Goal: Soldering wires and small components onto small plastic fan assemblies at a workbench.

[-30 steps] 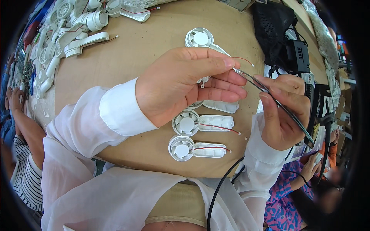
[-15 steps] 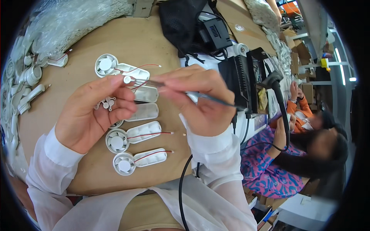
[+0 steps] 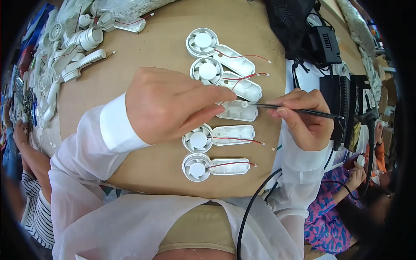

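My right hand point(image 3: 303, 121) grips dark tweezers point(image 3: 305, 111), their tips over the handle half point(image 3: 240, 113) of the middle fan in a column of white mini fans. A tiny white piece sits at the tips. Palm down, my left hand point(image 3: 169, 106) covers that fan's round head, thumb and forefinger closed together beside the tweezer tips. What they pinch is hidden. Above lie two fans, the top fan point(image 3: 203, 40) and the second fan point(image 3: 206, 71), each with red wires. Below lie a fourth fan point(image 3: 198, 139) and a bottom fan point(image 3: 196, 167), wires along their open handles.
White fan casings point(image 3: 89, 39) are heaped at the far left, by clear plastic wrapping point(image 3: 130, 6). A black mesh bag point(image 3: 288, 26) and black box-shaped devices point(image 3: 336, 104) stand right. A black cable point(image 3: 249, 208) crosses the front edge. Other people sit at both sides.
My left hand has turned palm down and come down over the middle fan; the small white parts in its palm are now hidden. The tweezers have lowered with my right hand. The view has shifted left.
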### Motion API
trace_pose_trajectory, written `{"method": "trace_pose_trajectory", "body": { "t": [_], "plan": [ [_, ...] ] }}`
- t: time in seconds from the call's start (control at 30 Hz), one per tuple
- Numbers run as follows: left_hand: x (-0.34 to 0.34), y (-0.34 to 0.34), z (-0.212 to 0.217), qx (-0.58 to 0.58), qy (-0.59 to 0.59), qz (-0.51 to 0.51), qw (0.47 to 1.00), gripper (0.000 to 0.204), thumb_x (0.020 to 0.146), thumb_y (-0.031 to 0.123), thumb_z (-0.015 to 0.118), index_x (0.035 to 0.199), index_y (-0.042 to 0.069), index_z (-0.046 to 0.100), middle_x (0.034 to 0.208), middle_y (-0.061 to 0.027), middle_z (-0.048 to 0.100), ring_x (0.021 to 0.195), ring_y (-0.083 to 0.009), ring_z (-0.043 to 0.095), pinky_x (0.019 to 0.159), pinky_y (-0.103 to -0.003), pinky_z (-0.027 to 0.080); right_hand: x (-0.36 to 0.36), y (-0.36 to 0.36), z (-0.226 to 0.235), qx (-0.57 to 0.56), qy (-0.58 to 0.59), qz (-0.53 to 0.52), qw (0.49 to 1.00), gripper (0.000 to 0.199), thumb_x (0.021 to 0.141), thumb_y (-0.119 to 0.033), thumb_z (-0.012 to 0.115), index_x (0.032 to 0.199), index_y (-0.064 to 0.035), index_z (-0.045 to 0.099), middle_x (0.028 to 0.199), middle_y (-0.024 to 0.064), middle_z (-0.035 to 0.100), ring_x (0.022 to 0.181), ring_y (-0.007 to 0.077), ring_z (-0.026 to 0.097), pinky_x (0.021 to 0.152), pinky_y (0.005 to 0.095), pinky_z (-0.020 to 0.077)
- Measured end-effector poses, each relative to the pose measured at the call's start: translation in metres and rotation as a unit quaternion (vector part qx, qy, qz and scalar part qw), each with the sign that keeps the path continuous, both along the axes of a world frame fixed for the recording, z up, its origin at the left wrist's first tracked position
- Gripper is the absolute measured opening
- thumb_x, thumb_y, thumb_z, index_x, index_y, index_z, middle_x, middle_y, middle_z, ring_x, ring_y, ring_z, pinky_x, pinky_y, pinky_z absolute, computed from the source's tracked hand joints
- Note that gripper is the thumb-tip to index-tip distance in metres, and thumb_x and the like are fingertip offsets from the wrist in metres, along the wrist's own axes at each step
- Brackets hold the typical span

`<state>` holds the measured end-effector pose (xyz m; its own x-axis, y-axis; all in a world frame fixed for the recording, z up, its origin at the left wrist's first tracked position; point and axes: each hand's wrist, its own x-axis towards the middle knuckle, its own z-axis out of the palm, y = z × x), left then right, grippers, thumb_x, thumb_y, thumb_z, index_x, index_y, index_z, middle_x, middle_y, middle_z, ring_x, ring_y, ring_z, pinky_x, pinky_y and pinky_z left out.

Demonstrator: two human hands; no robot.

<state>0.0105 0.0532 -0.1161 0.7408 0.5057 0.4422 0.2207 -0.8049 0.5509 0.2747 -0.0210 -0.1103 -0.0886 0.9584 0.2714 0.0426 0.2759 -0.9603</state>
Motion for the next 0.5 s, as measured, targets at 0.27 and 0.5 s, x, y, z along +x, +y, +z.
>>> {"method": "trace_pose_trajectory", "body": {
  "t": [0.27, 0.5],
  "plan": [
    [-0.001, 0.002, -0.027, 0.12, 0.002, -0.006, 0.993, 0.032, 0.067, -0.004, 0.068, 0.097, 0.007, 0.072, 0.059, 0.0006, 0.053, 0.044, -0.0152, 0.041, 0.042, -0.026, 0.033, -0.009, 0.005, -0.017, 0.002, -0.131, 0.098, 0.987, 0.027, 0.073, 0.017, 0.066, 0.094, 0.0014, 0.058, 0.09, 0.0216, 0.07, 0.08, 0.0254, 0.063, 0.074, 0.031, 0.0507],
    [-0.001, 0.003, -0.039, 0.106, -0.004, 0.002, 0.994, 0.032, 0.065, 0.0, 0.068, 0.096, 0.009, 0.069, 0.059, 0.0032, 0.049, 0.044, -0.0146, 0.042, 0.04, -0.028, 0.032, -0.016, 0.006, -0.03, 0.025, -0.158, 0.086, 0.983, 0.025, 0.072, 0.015, 0.067, 0.091, 0.0002, 0.06, 0.091, 0.0201, 0.071, 0.079, 0.024, 0.063, 0.074, 0.0301, 0.0493]
  ]
}}
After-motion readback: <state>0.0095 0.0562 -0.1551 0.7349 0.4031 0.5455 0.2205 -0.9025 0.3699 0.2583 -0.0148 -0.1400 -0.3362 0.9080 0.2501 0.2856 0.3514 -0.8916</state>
